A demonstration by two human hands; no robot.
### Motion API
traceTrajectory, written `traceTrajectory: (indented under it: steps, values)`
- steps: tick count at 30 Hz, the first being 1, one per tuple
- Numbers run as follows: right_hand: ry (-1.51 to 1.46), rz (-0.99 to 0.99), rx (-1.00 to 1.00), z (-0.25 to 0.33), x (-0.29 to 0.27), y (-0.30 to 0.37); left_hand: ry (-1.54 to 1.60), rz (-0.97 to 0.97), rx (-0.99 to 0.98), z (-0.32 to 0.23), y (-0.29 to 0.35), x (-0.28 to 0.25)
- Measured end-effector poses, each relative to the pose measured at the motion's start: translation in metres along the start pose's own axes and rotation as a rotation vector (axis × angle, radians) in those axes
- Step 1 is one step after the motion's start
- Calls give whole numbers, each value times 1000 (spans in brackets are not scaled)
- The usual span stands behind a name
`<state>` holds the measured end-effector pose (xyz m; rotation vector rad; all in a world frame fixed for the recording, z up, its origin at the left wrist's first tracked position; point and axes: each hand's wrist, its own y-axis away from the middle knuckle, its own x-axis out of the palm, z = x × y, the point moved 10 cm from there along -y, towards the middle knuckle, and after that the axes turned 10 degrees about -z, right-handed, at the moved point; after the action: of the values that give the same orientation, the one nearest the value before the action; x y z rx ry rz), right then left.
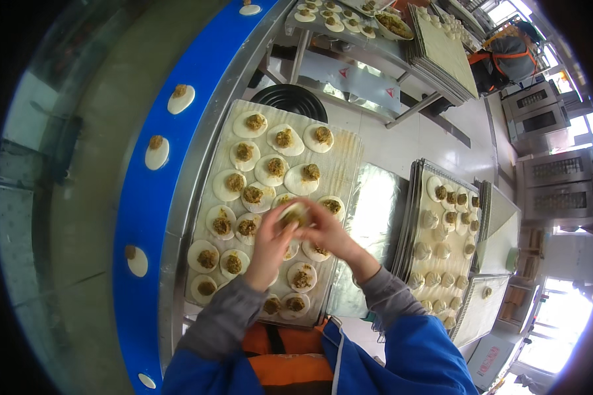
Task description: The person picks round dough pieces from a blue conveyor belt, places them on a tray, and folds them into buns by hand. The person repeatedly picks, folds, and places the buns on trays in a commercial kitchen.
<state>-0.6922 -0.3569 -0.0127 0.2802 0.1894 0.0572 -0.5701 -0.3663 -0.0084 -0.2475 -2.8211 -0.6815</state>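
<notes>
Both my hands are raised over a cloth-lined tray (349, 155) and hold one filled dough wrapper (292, 212) between them. My left hand (268, 245) is curled under and around its left side. My right hand (324, 230) has its fingers closed at the wrapper's right edge; they are slightly blurred. Brown-green filling shows inside the wrapper. Beneath lie many flat white dough rounds (303, 277), each with a clump of filling (237, 182) on top. My hands and forearms hide some of the rounds.
A blue conveyor belt (171, 141) carries dough rounds along the left. To the right stands a tray (435, 263) of shaped buns and filled rounds. At the back are a table with more rounds, a bowl of filling (394, 26) and a person (510, 58). A black round lid-like object (290, 100) sits behind the tray.
</notes>
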Motion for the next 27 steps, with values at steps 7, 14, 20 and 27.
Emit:
traceTrajectory:
  steps: [7, 14, 20, 27]
  values:
    - [-581, -573, 144, -75, -161, -72, 48, 74, 134, -12, 2, 27]
    - [434, -787, 18, -141, -236, -165, -179, -212, 143, 2, 36, -174]
    - [868, -961, -371, -46, -201, -143, -529, -739, 529, -76, 26, -320]
    - [597, -167, -747, 81, 94, -166, -1047, -871, 684, -141, -30, -342]
